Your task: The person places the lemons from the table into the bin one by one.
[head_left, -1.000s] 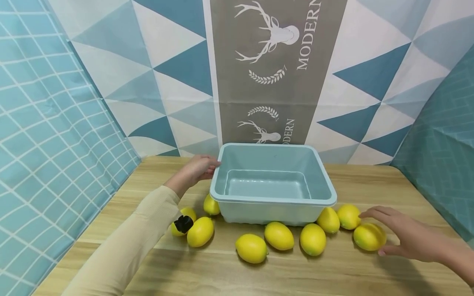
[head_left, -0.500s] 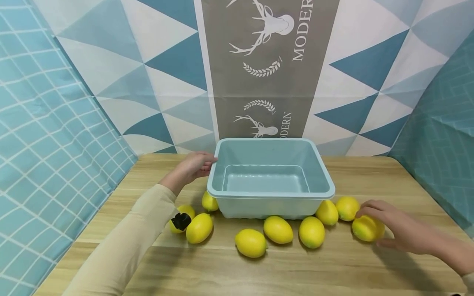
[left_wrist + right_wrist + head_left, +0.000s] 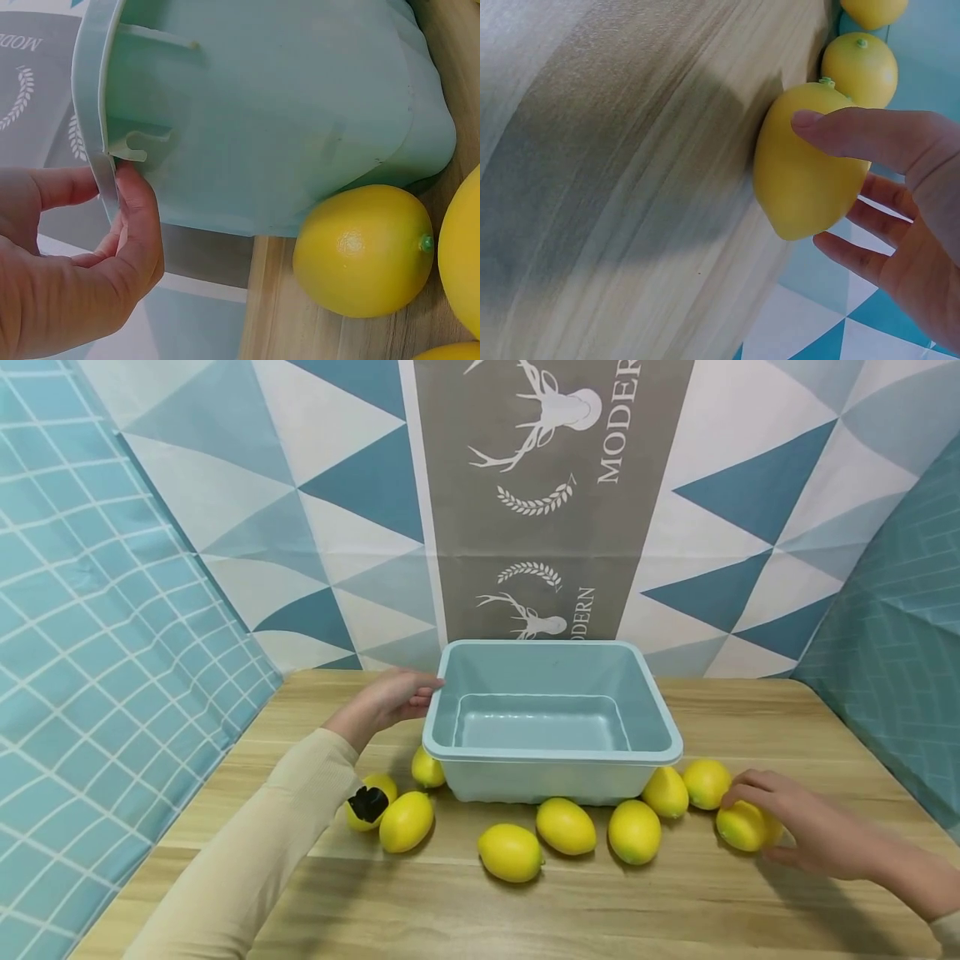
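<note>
Right hand [image 3: 813, 835] curled round the outermost lemon [image 3: 802, 172] — the blue bin [image 3: 555, 782] off to its left.

The lemon sits on the wood-grain counter [image 3: 600, 918] just left of the palm, thumb over one side and fingers round the other; how firmly they press cannot be told. Its long axis runs roughly sideways, stem end toward the neighbouring lemons [image 3: 665, 792]. The left hand [image 3: 386, 697] is well apart, across the bin — it pinches the bin's left rim. Eight other lemons lie to the bin's left, front and right, one near the right fingertips. Patterned sheets [image 3: 795, 485] line the back and both sides.
</note>
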A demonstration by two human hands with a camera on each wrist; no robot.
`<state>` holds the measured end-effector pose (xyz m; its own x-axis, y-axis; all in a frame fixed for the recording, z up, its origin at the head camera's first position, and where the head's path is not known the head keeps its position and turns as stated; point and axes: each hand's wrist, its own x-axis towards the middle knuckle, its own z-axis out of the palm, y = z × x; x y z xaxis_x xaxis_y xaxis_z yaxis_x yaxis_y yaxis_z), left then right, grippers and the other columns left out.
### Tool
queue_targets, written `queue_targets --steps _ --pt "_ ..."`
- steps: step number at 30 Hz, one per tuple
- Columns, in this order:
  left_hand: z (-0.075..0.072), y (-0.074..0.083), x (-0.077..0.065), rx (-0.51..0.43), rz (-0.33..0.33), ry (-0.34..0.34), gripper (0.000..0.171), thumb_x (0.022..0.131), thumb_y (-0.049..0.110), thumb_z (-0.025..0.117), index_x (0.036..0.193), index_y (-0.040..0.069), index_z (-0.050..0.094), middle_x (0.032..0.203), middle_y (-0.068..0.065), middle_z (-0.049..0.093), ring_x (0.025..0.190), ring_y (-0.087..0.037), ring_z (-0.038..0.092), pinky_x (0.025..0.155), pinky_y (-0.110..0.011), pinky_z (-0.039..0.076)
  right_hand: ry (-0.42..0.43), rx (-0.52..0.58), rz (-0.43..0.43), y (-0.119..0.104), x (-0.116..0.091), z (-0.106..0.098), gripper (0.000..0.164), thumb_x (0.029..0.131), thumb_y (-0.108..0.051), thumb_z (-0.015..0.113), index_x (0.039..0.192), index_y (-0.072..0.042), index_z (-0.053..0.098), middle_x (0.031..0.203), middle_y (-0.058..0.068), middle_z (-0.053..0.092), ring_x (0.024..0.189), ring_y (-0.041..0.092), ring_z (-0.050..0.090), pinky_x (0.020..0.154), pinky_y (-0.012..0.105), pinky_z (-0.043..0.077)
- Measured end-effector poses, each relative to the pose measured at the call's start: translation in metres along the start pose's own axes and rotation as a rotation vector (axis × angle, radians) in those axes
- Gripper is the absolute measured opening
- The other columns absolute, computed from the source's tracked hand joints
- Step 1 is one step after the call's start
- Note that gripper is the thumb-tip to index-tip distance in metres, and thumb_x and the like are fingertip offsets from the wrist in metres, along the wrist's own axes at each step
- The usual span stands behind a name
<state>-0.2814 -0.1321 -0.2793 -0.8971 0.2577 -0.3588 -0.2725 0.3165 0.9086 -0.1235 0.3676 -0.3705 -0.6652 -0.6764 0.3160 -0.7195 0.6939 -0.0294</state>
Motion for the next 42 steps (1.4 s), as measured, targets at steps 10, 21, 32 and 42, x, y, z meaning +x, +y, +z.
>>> queue_targets --steps 10,21,32,42 --pt "0.002 0.0 0.001 0.021 -0.018 -0.007 0.048 0.101 0.022 0.049 0.14 -0.004 0.043 0.109 -0.006 0.057 0.076 -0.003 0.058 0.074 -0.014 0.054 0.007 -0.063 0.047 -0.001 -0.006 0.006 0.078 0.04 -0.013 0.093 0.11 -0.025 0.061 0.109 -0.011 0.054 0.098 0.004 0.05 0.089 -0.006 0.029" --pt "0.005 0.001 0.0 0.02 -0.021 0.01 0.043 0.101 0.022 0.048 0.136 -0.004 0.047 0.107 -0.004 0.055 0.078 -0.005 0.055 0.08 -0.017 0.053 0.046 -0.103 0.008 -0.005 -0.009 0.008 0.068 0.051 -0.041 0.091 0.111 -0.026 0.062 0.109 -0.01 0.055 0.098 0.007 0.052 0.091 -0.003 0.03" --pt "0.01 -0.001 -0.006 0.09 -0.014 0.057 0.042 0.101 0.022 0.049 0.134 -0.004 0.049 0.083 0.0 0.048 0.07 -0.008 0.047 0.072 -0.016 0.05 -0.018 -0.189 0.045 -0.017 -0.014 0.009 0.081 0.037 -0.017 0.092 0.109 -0.036 0.061 0.111 -0.014 0.057 0.096 0.009 0.055 0.09 0.003 0.034" --pt "0.01 0.002 -0.003 0.142 -0.039 0.099 0.044 0.101 0.025 0.049 0.137 0.0 0.047 0.101 -0.004 0.052 0.077 -0.008 0.05 0.074 -0.015 0.052 -0.045 -0.2 -0.051 -0.028 -0.006 0.002 0.087 0.028 -0.019 0.094 0.106 -0.036 0.06 0.105 -0.015 0.054 0.09 0.009 0.053 0.076 0.025 0.048"
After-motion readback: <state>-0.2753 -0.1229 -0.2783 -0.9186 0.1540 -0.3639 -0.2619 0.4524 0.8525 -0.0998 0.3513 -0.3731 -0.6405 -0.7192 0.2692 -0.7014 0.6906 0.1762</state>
